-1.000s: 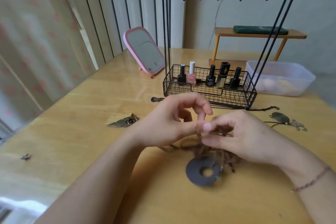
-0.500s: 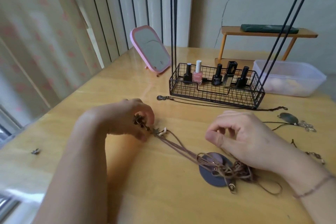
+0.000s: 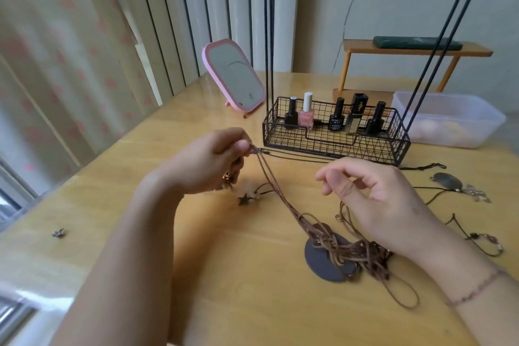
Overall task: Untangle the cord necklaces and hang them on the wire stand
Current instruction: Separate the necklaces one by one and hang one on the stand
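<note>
Bare forearms, thin beaded bracelet (image 3: 474, 289) on right wrist

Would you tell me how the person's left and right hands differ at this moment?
The left hand pinches the brown cords and lifts them; the right hand holds nothing, fingers loosely curled. The left is raised toward the wire stand; the right hovers over the knotted tangle. Both are bare.
</note>
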Motion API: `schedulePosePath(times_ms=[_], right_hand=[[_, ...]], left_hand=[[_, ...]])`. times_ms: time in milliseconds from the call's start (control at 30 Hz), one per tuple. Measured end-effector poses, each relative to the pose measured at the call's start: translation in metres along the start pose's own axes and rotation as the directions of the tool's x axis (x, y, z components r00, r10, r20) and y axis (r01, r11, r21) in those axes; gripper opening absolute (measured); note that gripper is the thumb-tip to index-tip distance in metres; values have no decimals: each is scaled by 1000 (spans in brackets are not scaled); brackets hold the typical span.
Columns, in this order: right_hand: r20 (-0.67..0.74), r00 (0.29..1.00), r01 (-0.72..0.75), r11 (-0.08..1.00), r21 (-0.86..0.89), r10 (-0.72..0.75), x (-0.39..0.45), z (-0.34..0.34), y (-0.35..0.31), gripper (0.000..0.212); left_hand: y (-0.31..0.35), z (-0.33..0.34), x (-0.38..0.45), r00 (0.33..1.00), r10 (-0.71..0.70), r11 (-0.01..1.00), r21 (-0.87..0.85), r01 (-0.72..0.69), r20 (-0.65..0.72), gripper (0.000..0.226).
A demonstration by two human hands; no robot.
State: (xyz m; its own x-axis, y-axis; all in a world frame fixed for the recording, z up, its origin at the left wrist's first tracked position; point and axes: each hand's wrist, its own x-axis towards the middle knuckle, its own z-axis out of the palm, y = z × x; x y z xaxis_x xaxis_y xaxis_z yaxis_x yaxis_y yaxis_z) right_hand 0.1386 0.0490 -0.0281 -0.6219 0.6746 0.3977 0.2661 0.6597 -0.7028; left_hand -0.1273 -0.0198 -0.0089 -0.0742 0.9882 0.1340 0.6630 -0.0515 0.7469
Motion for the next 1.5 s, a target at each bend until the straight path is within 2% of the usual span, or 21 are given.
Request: schedulePosePath(times_ms=[100,200,300,400,433,533,633,700,800,933,1000,1067,1100,1167,1200,1267,1300,1367,1433,1500], right_hand=[[60,998,-28,998,57,25,-1,9,-2,38],[136,989,-63,995,81,52,0,17,-5,36],[198,979,-82,987,137,54,1,20,-10,38],[266,964,-61,971,230,-2,3,16,-13,16],[283,959,-65,962,266,-14,3,12,-13,10],[313,950,-110,919,379,-15,3,2,-13,11],[336,941,-105,907,409,-43,2,-5,-13,13],[365,930,-126,895,429,-44,1,-6,-13,20],[383,924,-168,912,374,13,1,-2,-12,21],[214,974,-120,971,205,75,3,0,-7,19],[169,984,-120,929,349,63,4,-3,-6,29],[151,988,-121,825,551,45,3,-5,-3,50],[134,990,-115,759,641,37,4,-6,-2,53],[106,993,-109,653,750,44,5,-9,-2,48],[111,991,-130,635,762,70,5,-12,-3,45],[152,978,-206,716,667,141,5,-19,-6,41],[142,974,-226,802,552,177,4,-22,-5,38],[5,977,-210,953,217,214,5,-23,-3,29],[-151,968,-213,975,-59,202,6,-21,-1,18],[-185,952,-281,940,-196,246,6,-23,-2,15]], left_hand=[[16,15,3,997,71,963,-258,-73,-18,27],[30,27,3,982,187,886,-427,-178,-21,25],[39,37,3,949,313,839,-457,-296,-40,20],[38,39,5,930,340,803,-473,-363,-137,18],[37,38,6,926,326,794,-478,-376,-188,18],[32,29,9,903,213,791,-476,-384,-374,19],[30,21,10,845,48,804,-481,-349,-532,26],[29,18,11,805,-70,811,-503,-299,-590,29],[32,18,10,779,-164,761,-580,-291,-606,30],[33,18,9,797,-189,640,-687,-344,-574,33],[31,15,9,806,-181,582,-722,-374,-564,28],[30,13,9,811,-192,544,-748,-380,-552,18],[30,12,8,819,-198,523,-764,-377,-539,17],[31,9,5,841,-176,480,-791,-380,-511,18],[32,8,3,853,-154,457,-801,-386,-499,18],[35,7,-1,875,-111,401,-827,-395,-472,15],[35,6,-2,881,-95,385,-833,-396,-463,16],[35,5,-3,881,-92,397,-828,-396,-465,21],[34,6,0,863,-165,430,-822,-373,-478,34],[35,6,3,807,-304,512,-801,-311,-507,39]])
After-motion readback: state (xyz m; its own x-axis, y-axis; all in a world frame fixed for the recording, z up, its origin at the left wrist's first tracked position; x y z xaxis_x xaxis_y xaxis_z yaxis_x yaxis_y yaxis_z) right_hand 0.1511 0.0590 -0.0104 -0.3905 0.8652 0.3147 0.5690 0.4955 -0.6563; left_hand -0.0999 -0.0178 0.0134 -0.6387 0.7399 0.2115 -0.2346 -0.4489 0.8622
